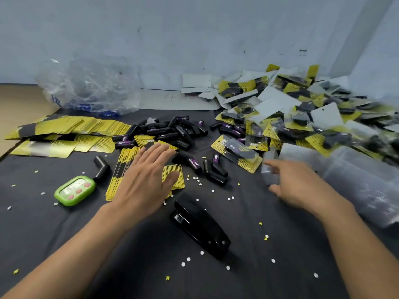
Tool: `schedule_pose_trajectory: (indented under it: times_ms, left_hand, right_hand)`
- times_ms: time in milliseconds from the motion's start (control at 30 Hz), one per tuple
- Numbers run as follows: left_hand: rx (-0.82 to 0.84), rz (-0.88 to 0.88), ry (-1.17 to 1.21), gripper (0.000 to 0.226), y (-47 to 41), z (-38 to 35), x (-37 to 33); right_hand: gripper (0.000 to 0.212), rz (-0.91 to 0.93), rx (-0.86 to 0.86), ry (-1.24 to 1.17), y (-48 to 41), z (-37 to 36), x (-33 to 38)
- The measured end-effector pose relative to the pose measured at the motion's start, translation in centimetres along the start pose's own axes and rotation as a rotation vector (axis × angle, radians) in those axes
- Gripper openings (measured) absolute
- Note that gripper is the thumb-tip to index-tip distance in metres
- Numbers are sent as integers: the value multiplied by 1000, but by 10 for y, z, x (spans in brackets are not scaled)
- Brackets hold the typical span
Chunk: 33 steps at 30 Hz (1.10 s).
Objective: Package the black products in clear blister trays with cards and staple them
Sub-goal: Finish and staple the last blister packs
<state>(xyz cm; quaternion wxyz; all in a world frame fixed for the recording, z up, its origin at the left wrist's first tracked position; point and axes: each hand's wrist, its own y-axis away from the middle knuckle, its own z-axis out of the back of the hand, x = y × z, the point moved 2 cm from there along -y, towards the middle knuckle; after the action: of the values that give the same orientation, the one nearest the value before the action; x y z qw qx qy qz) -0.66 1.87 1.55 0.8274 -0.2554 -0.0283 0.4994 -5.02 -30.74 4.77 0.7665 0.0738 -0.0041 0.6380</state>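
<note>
I look down on a black cloth (64,244) covering the work surface. I cannot tell whether it is a table or the floor.

At the far right, a large heap of finished packs (302,108) slopes against the pale wall. At the back left sits a crumpled clear plastic bag (90,87). Along the right edge lies a blurred stack of clear trays (356,180). On the left, yellow-and-black cards (64,128) are fanned out in a long spread.

The loose black products (172,130) are piled in the centre, beyond both hands, with a few strays nearer.

In front of that pile is a small card stack (121,169). My left grip (146,182) lies palm down over it, fingers straight and spread, holding nothing.

My right grip (298,186), motion-blurred, pinches a single clear blister tray (268,169) between thumb and forefinger, just beside the tray stack.

A black stapler (200,225) lies between my forearms. A green timer (74,190) sits left of the card stack. Small paper dots (195,180) are scattered across the cloth.
</note>
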Motion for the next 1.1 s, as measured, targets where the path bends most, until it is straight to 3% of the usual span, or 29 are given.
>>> schedule_pose_trajectory:
  times_ms: [100,200,233,333,433,567,633,800,967,1100]
  left_hand:
    - [16,1,-4,54,1,-3,0]
    - [30,5,-7,55,2,-3,0]
    - [36,5,-3,54,2,-2,-2]
    - [23,22,25,48,2,1,-9]
    - [-13,156,270,38,1,8,-19]
    - [133,561,1184,36,-4,5,-35]
    - [213,711,1409,36,-3,0,-41]
    - [125,840,1407,48,1,-10,-34]
    - [149,640,1354,51,-1,-4,-31]
    - [178,545,1380,57,-3,-3,-30]
  right_hand:
    - [44,45,-112,81,3,-6,16]
    - [19,28,-316,-89,5,-7,27]
    - [16,24,-394,-183,5,-7,28]
    - [41,29,-648,-569,15,-4,36]
    - [47,76,-812,-873,28,0,59]
    - [24,109,-482,-1240,26,-24,92]
    - [17,97,-350,-1315,26,-36,104]
    - [30,173,-259,-1294,28,-42,117]
    - [27,205,130,-1257,30,-44,113]
    - [29,190,212,-1283,27,-44,108]
